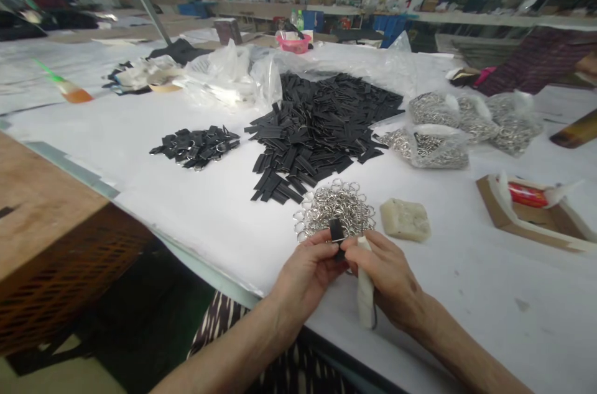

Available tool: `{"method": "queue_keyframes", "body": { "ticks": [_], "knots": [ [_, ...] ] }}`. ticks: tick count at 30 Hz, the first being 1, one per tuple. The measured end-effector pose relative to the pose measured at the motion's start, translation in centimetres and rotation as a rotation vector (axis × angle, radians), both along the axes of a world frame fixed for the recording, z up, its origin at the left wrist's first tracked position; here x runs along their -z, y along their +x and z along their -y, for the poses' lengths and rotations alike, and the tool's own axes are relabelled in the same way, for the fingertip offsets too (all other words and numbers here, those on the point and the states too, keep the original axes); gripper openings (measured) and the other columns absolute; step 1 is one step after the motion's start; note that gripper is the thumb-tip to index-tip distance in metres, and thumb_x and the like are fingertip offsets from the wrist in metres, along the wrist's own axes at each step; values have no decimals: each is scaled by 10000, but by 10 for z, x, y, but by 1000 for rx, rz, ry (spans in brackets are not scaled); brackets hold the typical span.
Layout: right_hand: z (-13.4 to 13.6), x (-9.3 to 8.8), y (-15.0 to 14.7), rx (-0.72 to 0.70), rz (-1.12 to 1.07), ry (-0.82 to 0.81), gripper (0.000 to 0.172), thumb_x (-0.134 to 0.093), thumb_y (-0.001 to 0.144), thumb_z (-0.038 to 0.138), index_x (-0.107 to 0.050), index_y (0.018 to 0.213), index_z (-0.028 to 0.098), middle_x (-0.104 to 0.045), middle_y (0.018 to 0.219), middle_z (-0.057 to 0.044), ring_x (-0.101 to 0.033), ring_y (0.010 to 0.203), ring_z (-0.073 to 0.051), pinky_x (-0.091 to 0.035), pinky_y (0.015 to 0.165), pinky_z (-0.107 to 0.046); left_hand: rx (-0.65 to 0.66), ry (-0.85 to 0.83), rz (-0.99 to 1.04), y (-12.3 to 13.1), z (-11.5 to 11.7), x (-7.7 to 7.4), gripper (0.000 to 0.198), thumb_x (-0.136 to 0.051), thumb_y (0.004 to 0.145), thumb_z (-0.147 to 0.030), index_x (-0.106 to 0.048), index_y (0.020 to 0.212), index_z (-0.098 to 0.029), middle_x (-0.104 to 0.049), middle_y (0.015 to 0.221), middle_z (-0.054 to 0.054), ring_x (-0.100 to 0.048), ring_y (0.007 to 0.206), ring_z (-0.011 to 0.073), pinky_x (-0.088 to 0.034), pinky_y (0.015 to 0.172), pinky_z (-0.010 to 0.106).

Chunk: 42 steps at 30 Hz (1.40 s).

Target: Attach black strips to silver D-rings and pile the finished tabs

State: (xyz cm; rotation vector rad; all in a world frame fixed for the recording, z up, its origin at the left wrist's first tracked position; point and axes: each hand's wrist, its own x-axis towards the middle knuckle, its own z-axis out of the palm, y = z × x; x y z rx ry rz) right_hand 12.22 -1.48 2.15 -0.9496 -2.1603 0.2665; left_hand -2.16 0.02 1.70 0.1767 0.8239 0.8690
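Note:
My left hand (311, 266) is closed on a short black fabric strip (336, 230), pinched between thumb and fingers at the table's near edge. My right hand (390, 273) meets it there, its fingertips at a thin metal piece across the strip. Also in the right hand is an off-white, stick-like handle (366, 291) pointing down; its working end is hidden by the fingers. Just beyond both hands lies a heap of silver metal D-rings (333, 204). A pale yellowish block (405, 220), perhaps wax, sits to the right of the rings.
A large pile of black strips (321, 120) lies behind the rings. To its left is a smaller pile of strips with rings (196, 146). Bags of rings (438, 148) and a cardboard tray (517, 223) stand right. A wooden surface (41, 195) adjoins at left.

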Motion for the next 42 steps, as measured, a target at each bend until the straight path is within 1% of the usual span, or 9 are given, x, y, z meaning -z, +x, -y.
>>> {"method": "queue_keyframes", "body": {
  "ticks": [4,6,11,17,23,28,33,37,42],
  "knots": [
    [2,0,0,-43,-77,-40,176,-375,905,97,-473,797,196,-589,790,-47,-501,678,-176,-385,585,-291,69,-19,7,-4,-5,-2,50,-576,749,-139,-568,793,-115,-658,765,90,-627,645,177,-518,643,293],
    [4,2,0,-46,-126,-78,151,-388,903,108,-488,839,202,-593,809,-40,-513,691,-178,-397,605,-298,57,-7,-32,-5,-6,-2,70,-614,736,-161,-553,731,-126,-652,697,69,-620,592,175,-522,603,299],
    [10,6,-4,159,-347,-377,76,-534,851,162,-535,890,227,-591,810,-5,-536,707,-166,-425,615,-269,-3,100,-116,-1,0,1,174,-705,649,-139,-533,674,-143,-641,627,27,-621,532,181,-531,567,306],
    [11,1,-9,272,-550,-644,102,-570,787,183,-488,834,220,-527,726,23,-480,615,-138,-390,522,-229,12,274,-199,4,8,6,132,-677,730,-220,-616,790,-119,-683,766,74,-644,655,174,-539,673,293],
    [6,-5,-7,277,-600,-695,155,-584,754,147,-456,804,218,-522,744,36,-470,633,-126,-389,554,-228,20,407,-253,3,15,8,258,-579,833,-356,-610,861,-102,-669,802,94,-637,741,203,-522,773,382],
    [5,-9,-7,268,-639,-793,142,-530,742,117,-439,782,219,-479,683,56,-438,593,-118,-372,515,-218,109,486,-319,2,17,7,250,-653,787,-269,-632,994,-131,-682,887,78,-625,796,173,-497,793,297],
    [4,-9,-6,257,-632,-818,149,-525,729,107,-432,774,214,-462,679,57,-418,596,-118,-368,522,-222,110,474,-407,4,15,6,212,-628,799,-284,-662,920,-113,-689,835,74,-621,716,148,-509,725,252],
    [2,-11,-3,237,-623,-832,138,-569,760,180,-435,764,210,-457,664,51,-422,599,-130,-360,529,-239,99,481,-430,4,14,5,167,-632,788,-262,-667,852,-112,-689,751,61,-626,679,141,-509,699,227],
    [0,-15,1,272,-599,-780,119,-577,786,189,-461,794,211,-523,749,32,-460,652,-133,-369,575,-241,111,457,-448,4,13,3,179,-599,793,-233,-656,869,-81,-683,719,81,-628,651,147,-511,665,222]
  ]
}}
